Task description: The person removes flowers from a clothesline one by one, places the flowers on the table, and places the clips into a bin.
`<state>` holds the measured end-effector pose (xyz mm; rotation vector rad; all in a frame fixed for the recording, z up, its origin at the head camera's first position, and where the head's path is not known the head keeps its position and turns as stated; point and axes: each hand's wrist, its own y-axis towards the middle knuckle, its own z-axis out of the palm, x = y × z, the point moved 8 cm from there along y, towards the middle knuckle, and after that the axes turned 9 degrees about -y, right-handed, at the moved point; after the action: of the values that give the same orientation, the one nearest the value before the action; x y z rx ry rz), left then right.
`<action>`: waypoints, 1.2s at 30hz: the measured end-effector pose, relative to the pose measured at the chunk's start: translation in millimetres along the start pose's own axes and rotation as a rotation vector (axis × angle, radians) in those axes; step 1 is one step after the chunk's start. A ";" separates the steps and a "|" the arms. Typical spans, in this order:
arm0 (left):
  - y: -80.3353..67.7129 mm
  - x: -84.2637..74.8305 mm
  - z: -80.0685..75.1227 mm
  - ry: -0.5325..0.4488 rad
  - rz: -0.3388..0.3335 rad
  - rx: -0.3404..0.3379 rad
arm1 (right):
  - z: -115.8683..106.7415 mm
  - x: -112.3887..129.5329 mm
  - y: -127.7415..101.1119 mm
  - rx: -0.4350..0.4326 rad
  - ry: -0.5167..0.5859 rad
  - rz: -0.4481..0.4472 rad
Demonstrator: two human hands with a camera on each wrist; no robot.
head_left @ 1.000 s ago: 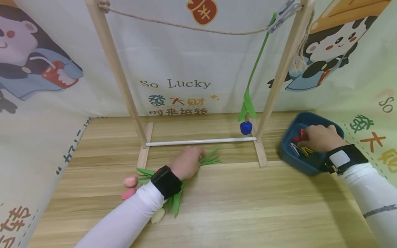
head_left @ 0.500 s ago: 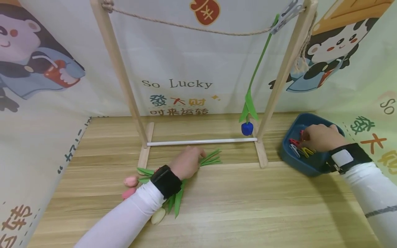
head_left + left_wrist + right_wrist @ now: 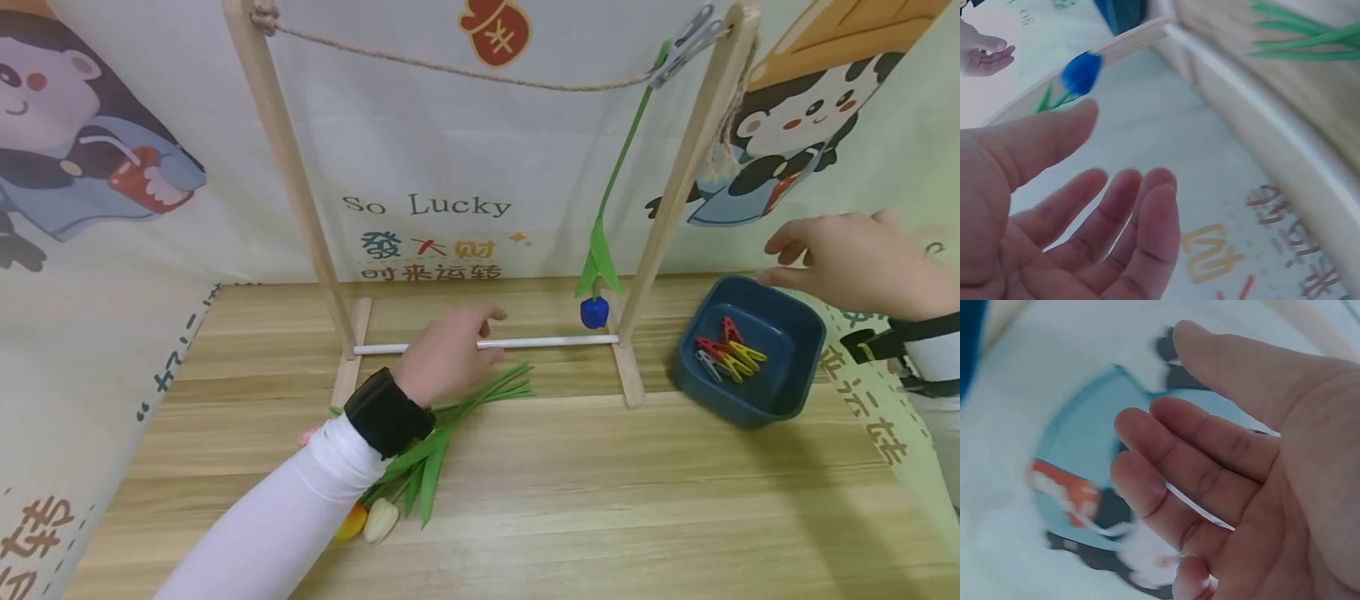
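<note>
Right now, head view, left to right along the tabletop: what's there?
Tulip bunch → left hand → hanging blue flower → rack's right foot → blue tub of pegs → right hand, raised above the tub.

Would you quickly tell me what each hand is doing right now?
Left hand: open, holding nothing, above the tulips.
Right hand: open, holding nothing, above the blue bin.
</note>
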<state>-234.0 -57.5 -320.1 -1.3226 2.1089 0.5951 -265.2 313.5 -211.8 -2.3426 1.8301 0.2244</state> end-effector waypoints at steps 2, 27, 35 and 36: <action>5.0 -10.5 -10.5 -0.017 0.038 -0.046 | -19.6 4.2 -3.9 -0.049 -0.025 -0.004; 65.8 -125.0 -67.5 -0.514 0.511 -0.458 | -218.1 83.0 -8.5 -0.785 -0.065 -0.309; 86.4 -141.9 -62.3 -0.632 0.456 -0.455 | -230.0 115.7 -2.0 -0.758 -0.141 -0.412; 88.1 -143.1 -62.0 -0.625 0.451 -0.460 | -228.7 116.5 0.1 -0.743 -0.136 -0.408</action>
<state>-279.2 32.8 -172.2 -0.7036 1.7786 1.5323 -232.9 153.6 -13.8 -2.9935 1.2900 1.1325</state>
